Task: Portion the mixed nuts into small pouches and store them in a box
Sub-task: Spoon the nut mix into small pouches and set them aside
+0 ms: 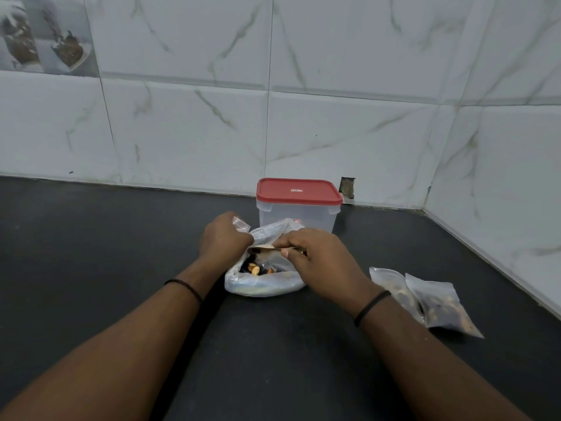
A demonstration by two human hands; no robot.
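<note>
White marble-look tiles back a dark counter [91, 238]. The left hand [223, 238] pinches a small clear pouch [241, 223]; the right hand [315, 256] grips a spoon [262, 250] over the clear plastic bag of mixed nuts [264, 278] at 6 o'clock from the red-lidded translucent box [299, 205]. Nuts could spill past the pouch's narrow mouth.

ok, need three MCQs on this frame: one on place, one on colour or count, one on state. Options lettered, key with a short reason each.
1. Where do the filled pouches lie?
A. on the box lid
B. on the counter, to the right of the right hand
C. inside the box

2. What colour is the lid of the box?
A. blue
B. green
C. red

3. What state is the box in?
A. lid on
B. lid off, lying beside it
C. tipped on its side

Key:
1 B: they lie flat on the dark counter, right of the right hand.
2 C: the lid is plainly red.
3 A: the lid sits on the upright box, behind the bag of nuts that the left hand grips.
</note>
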